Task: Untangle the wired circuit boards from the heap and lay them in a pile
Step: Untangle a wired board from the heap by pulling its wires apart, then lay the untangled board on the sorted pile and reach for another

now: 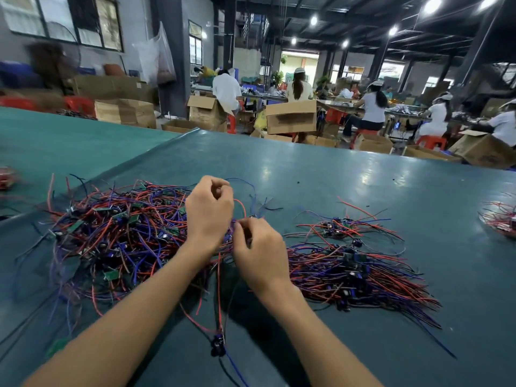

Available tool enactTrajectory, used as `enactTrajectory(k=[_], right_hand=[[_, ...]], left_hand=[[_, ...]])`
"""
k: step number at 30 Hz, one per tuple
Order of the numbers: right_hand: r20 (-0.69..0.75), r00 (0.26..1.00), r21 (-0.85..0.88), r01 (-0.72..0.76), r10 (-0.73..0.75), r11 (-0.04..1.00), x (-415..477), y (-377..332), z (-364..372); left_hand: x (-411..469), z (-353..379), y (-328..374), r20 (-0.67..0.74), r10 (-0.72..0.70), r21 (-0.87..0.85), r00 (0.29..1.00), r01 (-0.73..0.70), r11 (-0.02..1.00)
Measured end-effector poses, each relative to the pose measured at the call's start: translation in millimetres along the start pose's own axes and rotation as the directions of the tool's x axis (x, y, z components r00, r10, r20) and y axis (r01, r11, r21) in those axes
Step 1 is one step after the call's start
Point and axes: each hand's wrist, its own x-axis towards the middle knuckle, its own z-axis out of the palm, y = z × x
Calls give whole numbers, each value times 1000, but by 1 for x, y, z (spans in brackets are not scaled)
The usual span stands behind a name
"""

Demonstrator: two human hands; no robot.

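On the table, at left, the heap of wired boards; at right, the pile, a smaller cluster just behind it. Between heap and pile, the left hand just behind the right hand, both on wires. In front of the hands, one board at the wires' end. Behind the table, cardboard boxes.

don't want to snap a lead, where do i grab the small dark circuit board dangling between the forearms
Pinch the small dark circuit board by its body, from the side: a thin red wire runs up from it and a blue wire trails below.
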Motion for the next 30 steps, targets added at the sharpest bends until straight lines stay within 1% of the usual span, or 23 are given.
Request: enactTrajectory(k=[1,2,3,4,5,6,7,9,10,12,14,16,20,21,22,24,26,28,29,30], right_hand=[[24,997,-110,80,-78,991,-10,4,2],[59,988,-211,153,-144,966,-18,7,4],[96,976,-280,216,-196,935,-23,7,6],[119,964,-310,262,-236,914,-25,6,8],[126,955,-313,296,-269,903,-26,3,9],[124,947,-306,320,-296,896,-24,0,8],[125,942,-306,336,-313,891,-24,-3,9],[137,932,-307,361,-335,881,-26,-8,12],[158,929,-294,367,-334,882,-28,-9,15],[194,915,-264,396,-354,879,-34,-9,21],[195,902,-251,425,-385,870,-36,-9,21],[193,903,-225,422,-385,878,-33,-6,21],[220,902,-191,412,-370,891,-31,-3,22],[222,903,-182,409,-368,894,-32,-3,22],[224,904,-174,404,-363,898,-32,-3,23],[218,907,-166,397,-359,903,-33,-2,24],[224,910,-168,390,-350,906,-33,-2,24],[229,909,-167,388,-347,906,-33,-3,25],[227,909,-160,389,-349,907,-33,-3,25],[219,909,-151,391,-355,908,-33,-2,25]], left_hand=[[16,5,-11,118,-21,169,993,1,986],[31,10,-24,234,-70,340,970,-14,940],[41,14,-36,322,-138,499,937,-44,865],[47,17,-46,382,-202,632,902,-95,769],[49,19,-55,426,-242,717,872,-162,678],[51,21,-61,448,-258,758,856,-211,617],[51,22,-66,454,-259,771,852,-230,593],[55,27,-72,446,-282,784,849,-219,580],[57,31,-72,440,-320,788,839,-190,586],[58,38,-70,428,-389,781,816,-117,613],[56,43,-65,425,-407,766,809,-81,638],[52,45,-61,412,-372,756,832,-84,649],[50,47,-44,385,-308,763,870,-112,637],[52,48,-39,389,-279,746,878,-124,654],[54,50,-34,395,-252,711,883,-120,693],[57,50,-21,397,-208,589,894,-74,805],[62,50,-6,372,-116,414,921,-53,909],[67,49,13,321,-30,227,947,-46,973],[69,48,23,314,-17,123,949,-23,992],[71,47,33,331,-27,-11,943,33,999]])
